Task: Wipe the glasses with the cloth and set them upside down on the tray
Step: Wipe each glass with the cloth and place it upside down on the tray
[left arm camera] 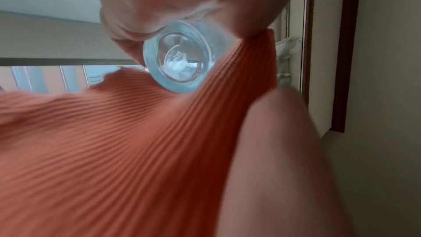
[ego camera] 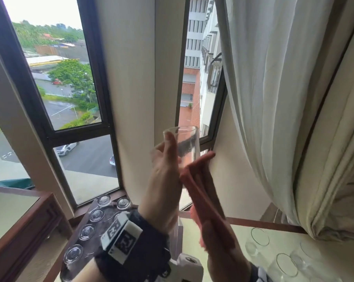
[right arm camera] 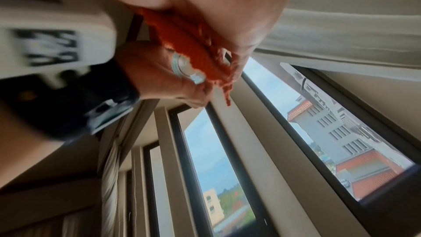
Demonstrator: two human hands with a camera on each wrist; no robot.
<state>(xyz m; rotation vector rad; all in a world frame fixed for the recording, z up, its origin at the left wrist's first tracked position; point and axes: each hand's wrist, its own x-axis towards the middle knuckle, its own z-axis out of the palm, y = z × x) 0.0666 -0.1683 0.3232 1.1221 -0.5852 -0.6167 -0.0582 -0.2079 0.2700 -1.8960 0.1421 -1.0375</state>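
Our left grip (ego camera: 164, 165) grasps the tumbler (ego camera: 187, 145); our right grip (ego camera: 216, 237) presses the orange cloth (ego camera: 204, 188) against it. Only the left wrist view shows the tumbler's thick base (left arm camera: 180, 60).

The left hand (ego camera: 165, 169) is reaching upward, fingers curling round the glass (ego camera: 187, 147) and holding it raised; the right hand (ego camera: 216, 231) is rising beside it, pressing the cloth (ego camera: 200, 180) flat against the glass's side; both forearms are angling up, each wearing a dark wrist strap.
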